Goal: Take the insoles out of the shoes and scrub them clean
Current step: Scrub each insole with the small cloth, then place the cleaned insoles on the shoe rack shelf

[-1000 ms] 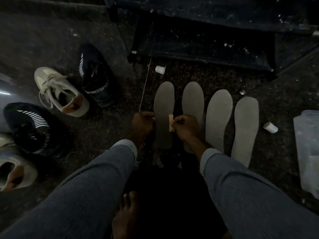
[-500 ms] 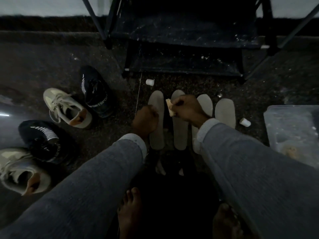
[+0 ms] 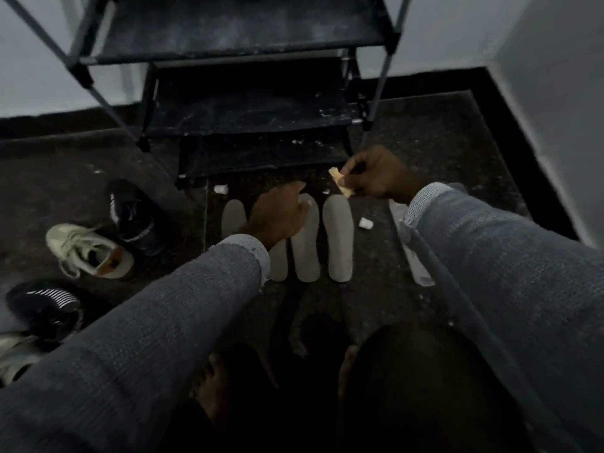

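Several pale grey insoles lie side by side on the dark floor in front of me: the leftmost insole (image 3: 233, 217), a middle insole (image 3: 307, 253) and the rightmost insole (image 3: 338, 237). My left hand (image 3: 279, 217) rests over the middle ones with loosely bent fingers and hides part of one. My right hand (image 3: 376, 174) is lifted just beyond the far end of the rightmost insole. It pinches a small tan scrubbing piece (image 3: 341, 183) between thumb and fingers. The piece touches no insole.
A dark shoe rack (image 3: 248, 93) stands right behind the insoles. A white sneaker (image 3: 91, 250), a black sneaker (image 3: 137, 217) and a striped black shoe (image 3: 45, 305) sit at left. Small white caps (image 3: 365, 223) lie nearby. A clear plastic tub (image 3: 411, 253) shows under my right sleeve.
My right hand has carried the scrubbing piece up and to the right, off the insoles. My left hand has shifted right onto the middle insoles. The view has tilted up.
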A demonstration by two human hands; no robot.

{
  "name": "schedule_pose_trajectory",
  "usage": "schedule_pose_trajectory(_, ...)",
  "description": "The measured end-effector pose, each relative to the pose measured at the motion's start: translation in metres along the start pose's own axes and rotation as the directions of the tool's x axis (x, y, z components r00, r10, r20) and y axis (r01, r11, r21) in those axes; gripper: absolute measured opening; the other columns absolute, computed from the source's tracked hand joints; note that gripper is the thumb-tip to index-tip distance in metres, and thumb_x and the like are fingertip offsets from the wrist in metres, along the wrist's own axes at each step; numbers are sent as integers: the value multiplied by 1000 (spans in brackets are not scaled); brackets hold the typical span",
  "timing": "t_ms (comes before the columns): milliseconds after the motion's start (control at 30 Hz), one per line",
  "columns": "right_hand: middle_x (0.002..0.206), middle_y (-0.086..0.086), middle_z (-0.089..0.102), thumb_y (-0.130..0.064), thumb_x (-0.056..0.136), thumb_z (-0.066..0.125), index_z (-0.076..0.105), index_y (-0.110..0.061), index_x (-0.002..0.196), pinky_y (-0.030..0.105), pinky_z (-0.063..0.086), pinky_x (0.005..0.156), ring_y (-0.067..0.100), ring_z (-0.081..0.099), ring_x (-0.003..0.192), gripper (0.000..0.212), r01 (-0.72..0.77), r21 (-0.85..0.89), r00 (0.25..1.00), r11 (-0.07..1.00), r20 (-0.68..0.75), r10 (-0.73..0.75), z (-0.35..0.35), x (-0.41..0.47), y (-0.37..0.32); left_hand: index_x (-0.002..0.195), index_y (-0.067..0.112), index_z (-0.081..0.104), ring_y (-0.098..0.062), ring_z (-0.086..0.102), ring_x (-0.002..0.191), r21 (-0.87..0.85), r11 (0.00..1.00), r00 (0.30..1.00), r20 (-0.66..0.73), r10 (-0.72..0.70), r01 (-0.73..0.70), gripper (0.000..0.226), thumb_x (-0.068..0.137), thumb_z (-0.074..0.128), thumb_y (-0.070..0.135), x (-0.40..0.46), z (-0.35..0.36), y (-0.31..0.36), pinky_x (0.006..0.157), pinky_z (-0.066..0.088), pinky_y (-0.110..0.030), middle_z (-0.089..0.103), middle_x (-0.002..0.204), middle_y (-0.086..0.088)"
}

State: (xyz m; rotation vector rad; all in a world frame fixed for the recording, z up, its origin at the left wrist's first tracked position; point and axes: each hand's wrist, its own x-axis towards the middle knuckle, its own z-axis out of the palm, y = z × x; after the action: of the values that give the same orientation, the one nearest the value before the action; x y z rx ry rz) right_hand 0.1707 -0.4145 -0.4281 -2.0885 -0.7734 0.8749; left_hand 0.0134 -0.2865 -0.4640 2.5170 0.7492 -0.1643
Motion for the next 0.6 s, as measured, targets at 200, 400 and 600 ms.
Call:
schedule_pose_trajectory(200, 65, 7, 63, 4, 84, 67, 63, -3, 79, 22, 51, 48, 13, 58, 53, 10, -102, 104, 993, 989, -53, 108, -52, -50, 56, 147, 14, 35, -25, 39, 135, 3, 989, 989, 24, 147, -147, 55, 98, 45, 36, -2, 34, 75, 110, 33, -40, 40, 149, -7)
schedule_pose_trajectory(400, 80, 15, 66, -3, 85, 69, 66, 2, 90, 29, 56, 65, 20, 62, 68, 8, -161, 67, 965, 985, -198, 171, -70, -76, 116, 149, 14, 27, -24, 26, 143, 44, 970, 966, 108, 233, -239, 61, 97, 47, 37, 4, 84, 108, 112, 31, -44, 29, 155, -10)
schedule_pose_trajectory(600, 77, 9, 69, -12, 85, 70, 67, -8, 78, 39, 58, 77, 21, 68, 74, 9, -255, 27, 930, 967, -266, 253, -68, -83, 196, 151, 15, 22, -24, 24, 144, 85, 957, 945, 200, 257, -278, 65, 96, 48, 40, 11, 138, 121, 112, 32, -45, 24, 157, -8)
